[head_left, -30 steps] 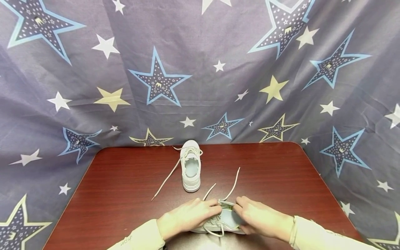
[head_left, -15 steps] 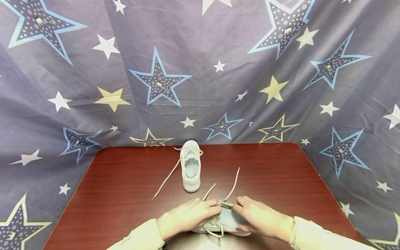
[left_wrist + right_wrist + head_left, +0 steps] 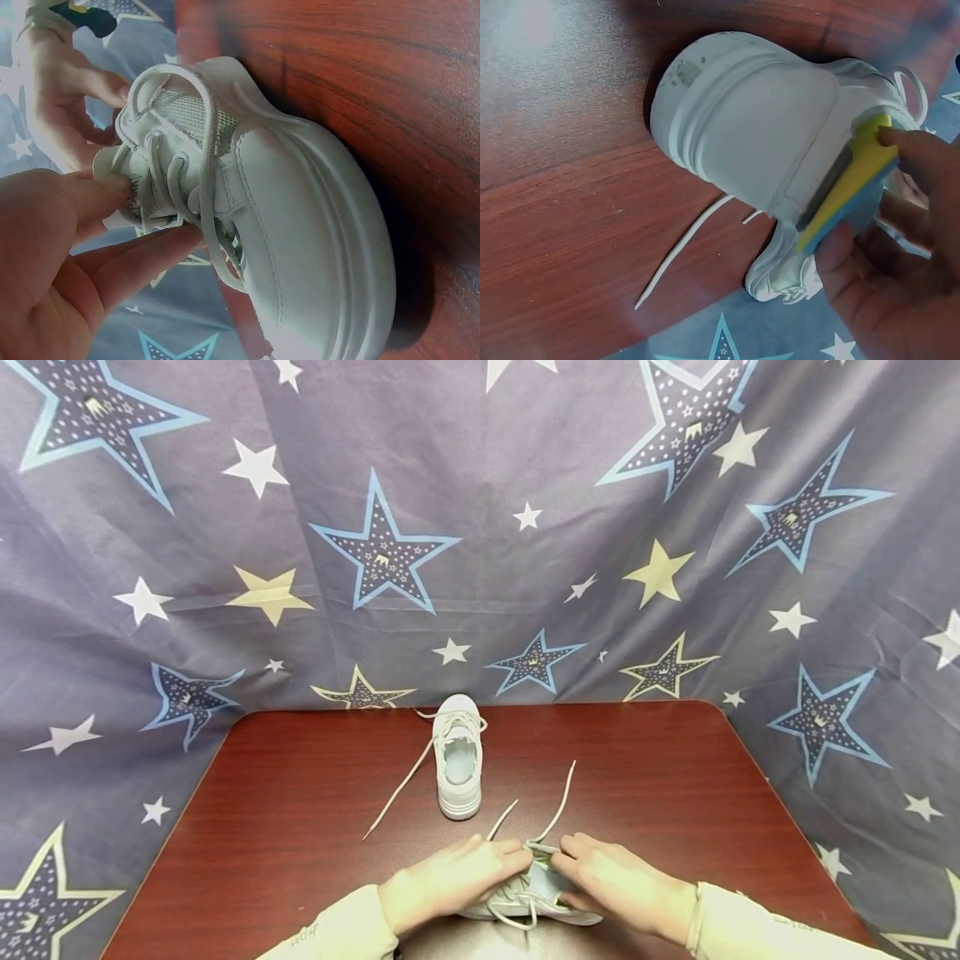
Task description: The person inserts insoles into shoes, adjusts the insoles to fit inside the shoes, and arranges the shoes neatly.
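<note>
A white lace-up sneaker (image 3: 510,907) lies at the table's near edge, its toe toward my left hand (image 3: 453,878). In the left wrist view, my left thumb and fingers pinch the sneaker's tongue (image 3: 133,201) by the laces. Across the heel opening, my right hand (image 3: 622,885) grips an insole (image 3: 855,184), blue on top and yellow beneath. The insole's heel end stands partly raised above the heel collar in the right wrist view; its front part is inside the sneaker. The toe end of the insole is hidden.
A second white sneaker (image 3: 459,795) stands farther back, toe toward the curtain, with a loose lace (image 3: 397,792) trailing left. Two lace ends of the near sneaker spread over the red-brown table (image 3: 660,777). A star-patterned curtain (image 3: 480,568) surrounds the table.
My right hand has shifted slightly left toward the sneaker's opening along with the insole, and less of the insole's top shows in the head view. My left hand keeps its place on the tongue.
</note>
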`<move>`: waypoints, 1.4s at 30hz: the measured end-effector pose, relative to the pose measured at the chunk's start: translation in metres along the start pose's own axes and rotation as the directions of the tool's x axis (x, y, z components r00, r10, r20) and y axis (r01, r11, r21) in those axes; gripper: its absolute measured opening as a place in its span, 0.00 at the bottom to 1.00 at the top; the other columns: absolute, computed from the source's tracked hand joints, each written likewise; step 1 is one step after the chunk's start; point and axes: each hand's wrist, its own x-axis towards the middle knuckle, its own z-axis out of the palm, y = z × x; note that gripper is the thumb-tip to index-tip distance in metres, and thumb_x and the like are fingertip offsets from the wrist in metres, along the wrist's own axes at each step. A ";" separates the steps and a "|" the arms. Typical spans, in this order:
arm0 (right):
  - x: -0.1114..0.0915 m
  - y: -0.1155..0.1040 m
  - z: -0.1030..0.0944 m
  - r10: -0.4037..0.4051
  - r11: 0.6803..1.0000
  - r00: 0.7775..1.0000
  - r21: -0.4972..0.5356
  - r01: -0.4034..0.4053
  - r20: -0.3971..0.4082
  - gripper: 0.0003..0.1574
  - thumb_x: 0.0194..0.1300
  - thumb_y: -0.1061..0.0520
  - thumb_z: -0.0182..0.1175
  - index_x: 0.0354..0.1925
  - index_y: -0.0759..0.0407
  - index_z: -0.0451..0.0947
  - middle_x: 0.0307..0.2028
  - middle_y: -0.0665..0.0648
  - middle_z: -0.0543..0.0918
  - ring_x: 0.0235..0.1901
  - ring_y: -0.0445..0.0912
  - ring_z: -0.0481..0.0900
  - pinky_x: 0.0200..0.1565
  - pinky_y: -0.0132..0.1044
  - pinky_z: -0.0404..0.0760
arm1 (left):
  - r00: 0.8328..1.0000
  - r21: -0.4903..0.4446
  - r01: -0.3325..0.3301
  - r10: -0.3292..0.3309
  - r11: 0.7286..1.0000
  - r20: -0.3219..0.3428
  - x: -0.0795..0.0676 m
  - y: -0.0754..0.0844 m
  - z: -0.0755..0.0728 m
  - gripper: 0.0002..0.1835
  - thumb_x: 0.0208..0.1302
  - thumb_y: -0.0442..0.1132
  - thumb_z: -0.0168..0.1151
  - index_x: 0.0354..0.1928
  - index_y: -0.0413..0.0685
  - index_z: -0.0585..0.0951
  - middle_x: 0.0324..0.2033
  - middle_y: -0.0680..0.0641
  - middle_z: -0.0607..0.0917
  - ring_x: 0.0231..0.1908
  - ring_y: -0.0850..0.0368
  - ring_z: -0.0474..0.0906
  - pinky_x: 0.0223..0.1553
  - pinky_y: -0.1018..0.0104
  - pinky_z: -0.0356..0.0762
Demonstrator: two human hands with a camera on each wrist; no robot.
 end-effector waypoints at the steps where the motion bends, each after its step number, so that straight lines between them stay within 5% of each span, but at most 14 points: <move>1: 0.001 0.000 0.001 0.000 1.000 1.000 0.000 0.000 0.000 0.18 0.56 0.52 0.76 0.35 0.49 0.74 0.30 0.42 0.68 0.29 0.38 0.70 0.30 0.27 0.69 | 1.000 -0.013 -0.003 0.003 1.000 -0.007 0.001 0.000 0.000 0.07 0.65 0.35 0.64 0.41 0.54 0.76 0.36 0.57 0.80 0.29 0.63 0.80 0.26 0.71 0.76; 12: 0.003 -0.004 0.007 -0.034 0.997 0.999 -0.071 0.033 -0.006 0.21 0.51 0.52 0.78 0.35 0.51 0.74 0.30 0.44 0.72 0.29 0.38 0.71 0.30 0.28 0.70 | 0.999 -0.070 -0.014 0.012 0.997 -0.040 0.002 -0.003 0.004 0.06 0.65 0.34 0.63 0.40 0.51 0.77 0.33 0.55 0.79 0.25 0.63 0.78 0.23 0.74 0.72; 20: 0.008 0.000 -0.009 -0.118 0.985 0.991 -0.119 0.126 0.068 0.31 0.47 0.51 0.80 0.49 0.45 0.77 0.30 0.46 0.75 0.29 0.40 0.74 0.28 0.30 0.72 | 1.000 -0.066 -0.007 0.005 0.998 -0.025 0.003 -0.005 0.003 0.03 0.69 0.37 0.60 0.42 0.53 0.77 0.37 0.56 0.80 0.26 0.63 0.79 0.25 0.71 0.76; 25: 0.007 0.003 -0.013 -0.146 0.975 0.979 -0.146 0.167 0.144 0.35 0.40 0.48 0.82 0.47 0.43 0.76 0.31 0.48 0.74 0.29 0.41 0.73 0.25 0.29 0.71 | 1.000 -0.014 0.011 -0.011 1.000 0.009 0.000 -0.001 0.002 0.08 0.65 0.36 0.63 0.42 0.56 0.76 0.38 0.57 0.79 0.32 0.64 0.78 0.28 0.70 0.75; 35: 0.014 0.001 0.001 -0.166 0.957 0.982 -0.223 0.183 0.093 0.25 0.42 0.45 0.78 0.36 0.46 0.75 0.25 0.45 0.75 0.26 0.40 0.73 0.25 0.30 0.72 | 1.000 -0.030 -0.018 0.018 0.999 -0.022 0.001 -0.001 0.006 0.07 0.65 0.35 0.63 0.41 0.53 0.76 0.38 0.56 0.81 0.29 0.61 0.80 0.26 0.71 0.77; 42: 0.020 0.001 0.002 -0.022 0.997 0.980 -0.072 0.037 0.196 0.25 0.47 0.46 0.79 0.40 0.47 0.78 0.25 0.44 0.79 0.29 0.39 0.79 0.30 0.34 0.78 | 0.999 -0.030 -0.033 0.032 0.999 -0.023 0.003 -0.002 0.007 0.08 0.64 0.34 0.64 0.41 0.53 0.77 0.38 0.56 0.82 0.30 0.62 0.81 0.28 0.72 0.78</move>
